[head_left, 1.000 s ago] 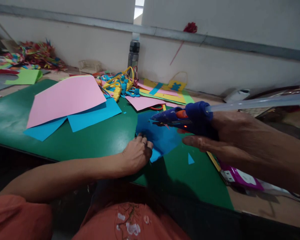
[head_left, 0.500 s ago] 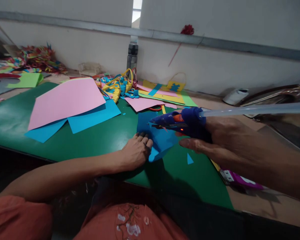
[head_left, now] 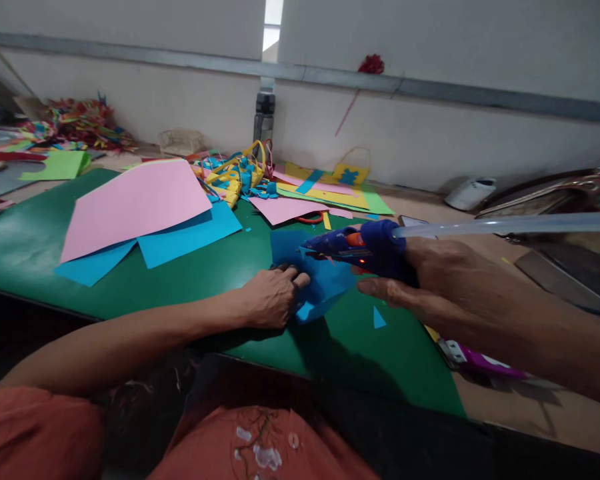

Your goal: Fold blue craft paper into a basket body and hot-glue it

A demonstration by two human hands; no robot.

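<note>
My right hand (head_left: 430,273) grips a blue glue gun (head_left: 375,243), with a long clear glue stick (head_left: 510,225) jutting from its back and a small red light glowing on its side. The gun's nozzle points left, over a folded piece of blue paper (head_left: 325,283); whether the tip touches it I cannot tell. With fingers curled, my left hand (head_left: 277,293) holds the left edge of that paper against the green mat (head_left: 205,287). Part of the blue paper is hidden behind the gun and my fingers. A small blue paper triangle (head_left: 379,318) lies on the mat, right of the folded piece.
Pink sheets (head_left: 140,207) over blue sheets (head_left: 190,233) lie at the left. Behind are yellow-and-blue paper baskets (head_left: 235,177), a dark bottle (head_left: 264,123) and red-handled scissors (head_left: 313,218). A purple-and-white box (head_left: 485,360) sits at the right, under my right forearm.
My left fingers have shifted and curled more at the paper's edge. The glue gun has moved very slightly relative to the paper. The camera view has tilted a little.
</note>
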